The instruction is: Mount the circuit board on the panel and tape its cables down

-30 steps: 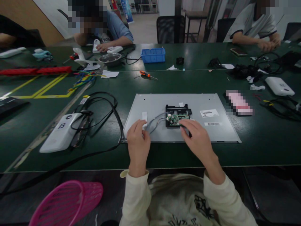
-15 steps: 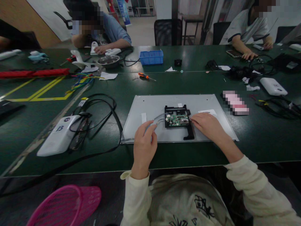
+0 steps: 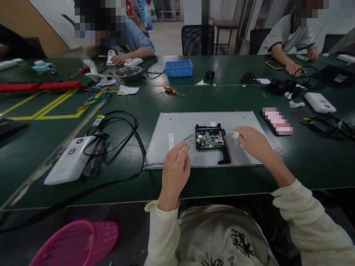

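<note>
A flat grey-white panel (image 3: 158,127) lies on the table in front of me. On its middle rests a black plastic bracket (image 3: 225,155) with a green circuit board (image 3: 208,141) set in it. Thin grey wires (image 3: 190,136) run left from the board to my left hand (image 3: 176,168), whose curled fingers are closed around them; part of the wires is hidden behind the fingers. My right hand (image 3: 256,146) is over the panel's right side, apart from the bracket, with its fingertips pinching a small white sticker (image 3: 235,135). A white strip (image 3: 171,140) sticks to the panel's left part.
Left of the panel lie a white power bank (image 3: 69,159) and a looped black cable (image 3: 135,129). A phone (image 3: 277,121) is to the right. Farther back are an orange screwdriver (image 3: 169,89), a blue basket (image 3: 179,69) and a metal bowl (image 3: 129,72). Two people sit opposite.
My right hand has moved right, away from the bracket's edge, and now has the white sticker at its fingertips. My left hand has shifted slightly right, staying by the wires.
</note>
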The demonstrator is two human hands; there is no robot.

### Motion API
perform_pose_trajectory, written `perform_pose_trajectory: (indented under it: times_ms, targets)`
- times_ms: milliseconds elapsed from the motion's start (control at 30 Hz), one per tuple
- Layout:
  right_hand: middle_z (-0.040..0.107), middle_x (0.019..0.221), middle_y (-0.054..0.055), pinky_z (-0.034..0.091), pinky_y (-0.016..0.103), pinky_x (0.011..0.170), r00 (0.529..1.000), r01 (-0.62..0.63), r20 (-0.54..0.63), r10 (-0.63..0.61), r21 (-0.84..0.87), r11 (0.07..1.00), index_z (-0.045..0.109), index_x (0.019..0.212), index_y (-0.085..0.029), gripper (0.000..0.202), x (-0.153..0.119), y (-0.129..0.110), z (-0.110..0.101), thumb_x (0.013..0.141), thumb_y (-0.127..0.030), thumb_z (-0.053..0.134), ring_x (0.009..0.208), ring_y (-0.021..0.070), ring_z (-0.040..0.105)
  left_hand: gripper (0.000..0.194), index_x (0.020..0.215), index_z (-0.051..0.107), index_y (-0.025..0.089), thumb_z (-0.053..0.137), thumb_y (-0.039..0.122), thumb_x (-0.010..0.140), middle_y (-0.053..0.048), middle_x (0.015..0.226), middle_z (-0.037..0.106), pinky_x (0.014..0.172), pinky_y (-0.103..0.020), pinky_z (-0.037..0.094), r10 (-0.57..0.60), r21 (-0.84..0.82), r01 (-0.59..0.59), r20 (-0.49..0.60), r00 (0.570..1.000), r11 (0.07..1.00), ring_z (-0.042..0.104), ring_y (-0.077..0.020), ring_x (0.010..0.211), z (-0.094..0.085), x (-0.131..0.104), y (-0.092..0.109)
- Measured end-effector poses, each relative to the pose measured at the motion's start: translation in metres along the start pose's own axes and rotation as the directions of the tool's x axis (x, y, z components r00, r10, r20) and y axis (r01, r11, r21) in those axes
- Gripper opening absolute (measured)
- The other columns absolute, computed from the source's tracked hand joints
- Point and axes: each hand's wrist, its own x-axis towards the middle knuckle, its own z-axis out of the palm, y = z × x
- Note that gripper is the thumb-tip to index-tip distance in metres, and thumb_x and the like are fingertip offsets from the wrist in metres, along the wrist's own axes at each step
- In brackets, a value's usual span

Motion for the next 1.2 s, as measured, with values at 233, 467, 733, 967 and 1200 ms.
perform_pose_trajectory:
  times_ms: [233, 467, 733, 967, 1200]
  targets:
    - [0.067, 0.119, 0.012, 0.044, 0.041, 0.099, 0.991, 0.126, 0.022, -0.132, 0.181, 0.975, 0.065, 0.117, -0.014, 0.033, 0.054, -0.012, 0.004, 0.091, -0.025, 0.046, 0.112, 0.0262, 0.06, 0.044, 0.137, 0.042, 0.015, 0.044, 0.023, 0.094, -0.013, 0.141, 0.047, 0.11, -0.045, 0.036, -0.018, 0.112, -0.002, 0.178, 0.984, 0.994, 0.041, -0.0257, 0.132, 0.02, 0.013, 0.041]
    - [0.069, 0.113, 0.014, 0.044, 0.039, 0.098, 0.98, 0.186, 0.021, -0.197, 0.243, 0.952, 0.068, 0.109, -0.013, 0.027, 0.09, -0.02, 0.032, 0.089, -0.022, 0.052, 0.109, 0.0254, 0.06, 0.051, 0.143, 0.038, 0.021, 0.046, 0.036, 0.094, -0.016, 0.153, 0.029, 0.108, -0.056, 0.031, -0.141, 0.287, 0.073, 0.224, 0.964, 0.955, 0.026, -0.0345, 0.141, 0.037, 0.014, 0.055]
    - [0.071, 0.105, 0.012, 0.045, 0.037, 0.093, 0.987, 0.161, -0.034, -0.158, 0.284, 0.945, 0.071, 0.101, -0.015, 0.024, 0.088, -0.018, 0.046, 0.09, -0.023, 0.052, 0.101, 0.0241, 0.062, 0.062, 0.147, 0.033, 0.022, 0.05, 0.042, 0.091, -0.016, 0.154, 0.026, 0.107, -0.059, 0.031, -0.248, 0.405, 0.134, 0.244, 0.937, 0.904, 0.03, -0.0387, 0.138, 0.041, 0.01, 0.055]
    - [0.072, 0.104, 0.011, 0.046, 0.037, 0.093, 0.989, 0.148, -0.08, -0.128, 0.346, 0.926, 0.072, 0.097, -0.017, 0.02, 0.084, -0.017, 0.052, 0.087, -0.021, 0.055, 0.101, 0.0236, 0.064, 0.063, 0.148, 0.031, 0.024, 0.05, 0.043, 0.091, -0.015, 0.156, 0.023, 0.108, -0.06, 0.028, -0.262, 0.426, 0.139, 0.245, 0.933, 0.894, 0.028, -0.0389, 0.139, 0.046, 0.005, 0.059]
    - [0.072, 0.103, 0.009, 0.046, 0.036, 0.092, 0.992, 0.122, -0.052, -0.111, 0.342, 0.932, 0.072, 0.096, -0.017, 0.02, 0.081, -0.02, 0.047, 0.089, -0.024, 0.054, 0.1, 0.0229, 0.064, 0.062, 0.146, 0.034, 0.022, 0.052, 0.041, 0.09, -0.017, 0.154, 0.026, 0.106, -0.063, 0.029, -0.253, 0.375, 0.164, 0.201, 0.946, 0.912, 0.03, -0.0409, 0.138, 0.046, 0.0, 0.066]
